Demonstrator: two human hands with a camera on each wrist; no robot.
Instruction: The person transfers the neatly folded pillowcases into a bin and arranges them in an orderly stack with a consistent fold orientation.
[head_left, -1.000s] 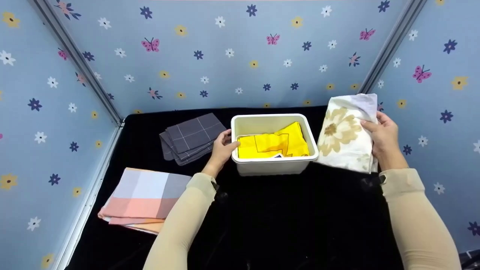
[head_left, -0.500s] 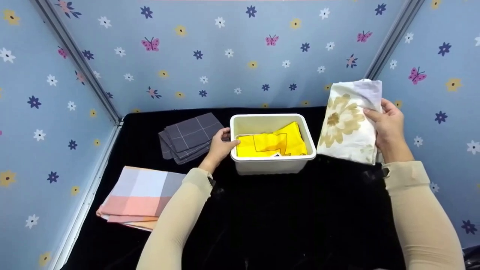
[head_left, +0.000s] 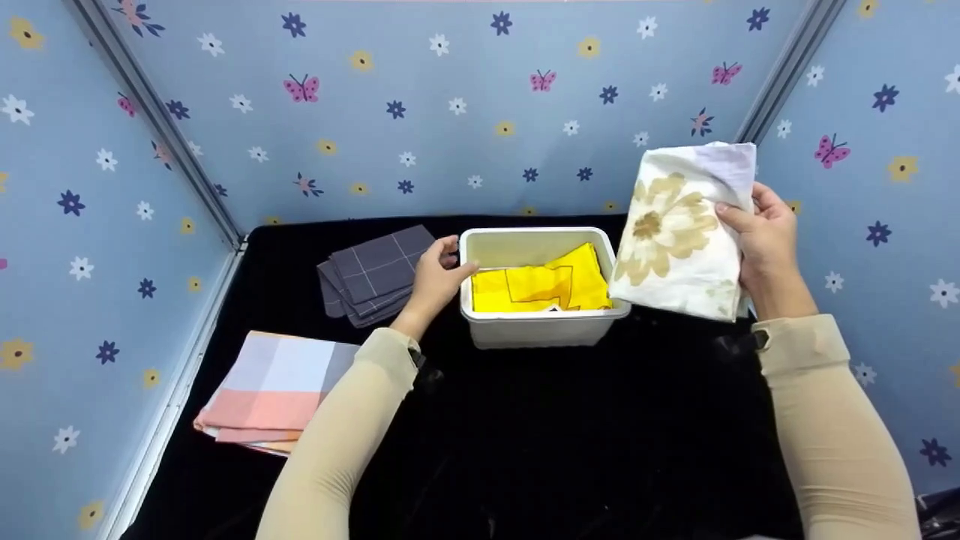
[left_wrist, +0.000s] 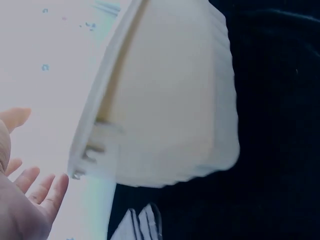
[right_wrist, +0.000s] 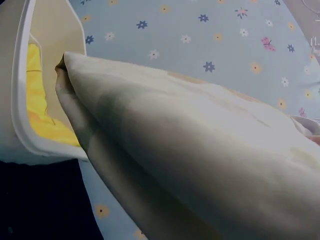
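My right hand [head_left: 772,240] grips a folded white cloth with a tan flower print [head_left: 675,232], thumb on its front face. The cloth hangs in the air, its lower left corner by the right rim of a cream plastic bin [head_left: 544,331]. In the right wrist view the cloth [right_wrist: 190,135] fills much of the picture and hides my fingers. A folded yellow cloth [head_left: 525,289] lies inside the bin. My left hand [head_left: 435,281] is at the bin's left rim; in the left wrist view its fingers are extended and hold nothing, fingertips close to the rim.
A stack of folded dark grey checked cloths [head_left: 382,270] lies left of the bin. Nearer, a folded pink, grey and white checked cloth [head_left: 285,382] is partly covered by my left sleeve. Flower-patterned walls stand behind and on both sides of the black-covered table [head_left: 562,435].
The flower-print cloth has risen in my right hand and then shifted left to the bin's right rim. My left hand has loosened slightly and moved a little up at the left rim.
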